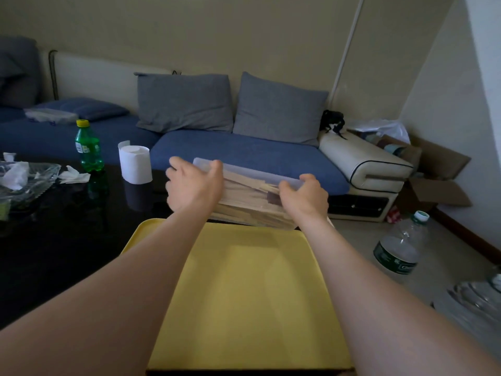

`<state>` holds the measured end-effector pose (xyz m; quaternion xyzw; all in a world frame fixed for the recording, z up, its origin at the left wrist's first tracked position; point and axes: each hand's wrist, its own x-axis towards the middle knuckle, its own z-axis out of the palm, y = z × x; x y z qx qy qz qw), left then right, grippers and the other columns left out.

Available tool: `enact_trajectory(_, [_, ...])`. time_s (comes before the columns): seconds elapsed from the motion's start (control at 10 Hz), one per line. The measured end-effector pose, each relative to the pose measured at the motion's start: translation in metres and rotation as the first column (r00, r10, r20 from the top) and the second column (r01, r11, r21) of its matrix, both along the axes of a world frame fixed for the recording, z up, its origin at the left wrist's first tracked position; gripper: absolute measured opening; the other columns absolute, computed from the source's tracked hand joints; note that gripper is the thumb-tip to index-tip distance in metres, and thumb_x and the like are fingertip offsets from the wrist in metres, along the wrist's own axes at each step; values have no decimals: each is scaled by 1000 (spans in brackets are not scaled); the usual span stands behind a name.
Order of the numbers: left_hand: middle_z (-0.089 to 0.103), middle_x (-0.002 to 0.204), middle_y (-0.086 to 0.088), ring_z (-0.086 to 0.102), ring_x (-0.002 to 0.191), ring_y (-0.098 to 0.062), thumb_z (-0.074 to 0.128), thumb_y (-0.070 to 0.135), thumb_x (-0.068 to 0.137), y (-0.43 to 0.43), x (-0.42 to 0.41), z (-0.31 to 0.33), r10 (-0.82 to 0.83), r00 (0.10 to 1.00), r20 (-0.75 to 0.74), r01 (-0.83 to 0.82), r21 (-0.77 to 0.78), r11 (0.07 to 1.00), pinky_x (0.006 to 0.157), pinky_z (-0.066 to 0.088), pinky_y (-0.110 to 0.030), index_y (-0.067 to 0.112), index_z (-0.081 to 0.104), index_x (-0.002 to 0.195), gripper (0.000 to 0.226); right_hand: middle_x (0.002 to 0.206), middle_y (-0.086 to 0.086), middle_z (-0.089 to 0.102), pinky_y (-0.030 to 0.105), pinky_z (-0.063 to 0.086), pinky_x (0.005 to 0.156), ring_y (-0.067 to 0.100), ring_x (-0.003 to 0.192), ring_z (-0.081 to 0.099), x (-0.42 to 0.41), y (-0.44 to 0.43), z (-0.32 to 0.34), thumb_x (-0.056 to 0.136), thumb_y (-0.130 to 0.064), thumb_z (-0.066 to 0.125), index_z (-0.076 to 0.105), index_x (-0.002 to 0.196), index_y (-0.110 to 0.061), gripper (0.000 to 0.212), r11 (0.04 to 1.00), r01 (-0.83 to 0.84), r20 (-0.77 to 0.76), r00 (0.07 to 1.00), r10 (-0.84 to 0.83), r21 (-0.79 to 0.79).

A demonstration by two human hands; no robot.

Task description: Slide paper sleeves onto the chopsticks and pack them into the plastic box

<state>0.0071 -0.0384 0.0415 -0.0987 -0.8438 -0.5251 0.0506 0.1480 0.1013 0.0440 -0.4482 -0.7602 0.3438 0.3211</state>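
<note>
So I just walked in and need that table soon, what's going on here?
A person is holding a clear box by its ends, the left hand at one end and the right hand at the other. The box is packed with pale chopsticks and is held tilted above the far edge of the yellow tray. Whether the chopsticks are sleeved is too blurred to tell.

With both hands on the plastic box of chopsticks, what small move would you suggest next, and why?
Probably lower the plastic box onto the yellow tray: the left hand and right hand grip its ends, it hangs tilted over the tray's far edge, and it is full of chopsticks that could shift.
</note>
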Motion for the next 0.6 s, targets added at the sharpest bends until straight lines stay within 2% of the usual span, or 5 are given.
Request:
enact_trajectory(0.1, [52,134,-17,56,120,-40,46,52,97,-12,8,-1,8,999,-48,-17,-204,979,84,43,-46,6,38,128,56,147,14,59,34,39,85,38,129,59,8,-17,2,107,-48,54,53,151,-18,53,998,-19,177,984,8,65])
enact_trajectory(0.2, [54,134,-17,58,120,-40,51,50,97,-24,12,-5,-42,998,-40,23,-388,921,87,46,-46,6,39,135,60,136,13,63,35,40,79,33,103,57,12,-30,1,108,-47,53,58,140,-15,46,998,-54,334,942,42,29])
enact_trajectory(0.4, [55,124,-18,61,105,-33,58,57,94,-34,11,-17,-80,960,268,229,-586,778,88,55,-44,6,41,145,74,135,14,60,37,43,75,34,109,61,14,-49,-2,105,-47,57,46,153,-12,60,992,-95,535,836,124,-81])
enact_trajectory(0.5, [56,126,-20,56,113,-37,52,61,94,-34,14,-15,-40,968,249,213,-724,656,97,50,-49,7,48,142,72,109,8,63,35,47,67,26,86,60,14,-59,0,105,-45,58,61,138,-11,48,994,-98,624,774,109,-52])
enact_trajectory(0.6, [39,150,-24,33,139,-48,54,58,93,-27,28,-9,-119,993,7,76,-802,592,114,30,-62,10,44,148,73,138,19,55,48,54,98,40,122,58,6,-61,2,101,-51,64,58,142,-13,57,987,-131,663,747,37,92])
